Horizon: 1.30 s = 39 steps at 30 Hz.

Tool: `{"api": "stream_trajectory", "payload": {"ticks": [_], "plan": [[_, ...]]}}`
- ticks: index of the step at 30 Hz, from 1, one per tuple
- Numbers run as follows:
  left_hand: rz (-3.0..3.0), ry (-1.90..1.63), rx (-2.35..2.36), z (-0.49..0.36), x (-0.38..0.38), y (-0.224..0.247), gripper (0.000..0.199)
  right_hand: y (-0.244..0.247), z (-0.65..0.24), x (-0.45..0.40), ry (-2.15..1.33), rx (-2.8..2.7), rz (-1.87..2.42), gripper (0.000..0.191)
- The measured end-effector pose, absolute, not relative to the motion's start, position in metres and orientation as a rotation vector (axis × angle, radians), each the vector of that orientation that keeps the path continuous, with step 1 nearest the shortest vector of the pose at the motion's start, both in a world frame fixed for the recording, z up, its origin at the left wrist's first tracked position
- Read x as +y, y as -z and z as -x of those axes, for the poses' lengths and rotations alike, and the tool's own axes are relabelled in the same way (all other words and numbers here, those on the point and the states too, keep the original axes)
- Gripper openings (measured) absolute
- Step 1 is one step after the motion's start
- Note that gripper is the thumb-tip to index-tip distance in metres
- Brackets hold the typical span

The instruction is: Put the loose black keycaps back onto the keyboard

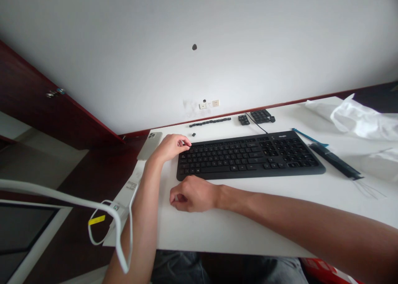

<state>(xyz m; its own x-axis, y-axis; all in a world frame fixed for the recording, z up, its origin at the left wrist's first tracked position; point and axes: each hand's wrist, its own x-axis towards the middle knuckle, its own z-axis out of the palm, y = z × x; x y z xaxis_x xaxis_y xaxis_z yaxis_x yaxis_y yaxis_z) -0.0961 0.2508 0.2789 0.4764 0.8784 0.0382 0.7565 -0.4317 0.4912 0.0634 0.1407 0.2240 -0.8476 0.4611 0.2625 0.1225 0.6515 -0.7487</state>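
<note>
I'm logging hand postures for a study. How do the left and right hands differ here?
Place: the left hand is at the far left corner of the keyboard; the right hand is by its near edge, over the white table.
Pose: the left hand's thumb and forefinger reach toward the keys; the right hand's fingers curl inward.
Shared: both are bare, near the keyboard's left end.
</note>
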Motion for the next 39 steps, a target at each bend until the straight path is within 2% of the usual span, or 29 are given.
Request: {"api": "stream_trajectory", "payload": {"ticks": [39], "plan": [[-2.372, -0.359, 1.384, 0.0956, 0.248, -0.2831, 0.022, -0.2301, -0.0641, 0.1398, -1.064, -2.458, 0.494, 0.011]]}}
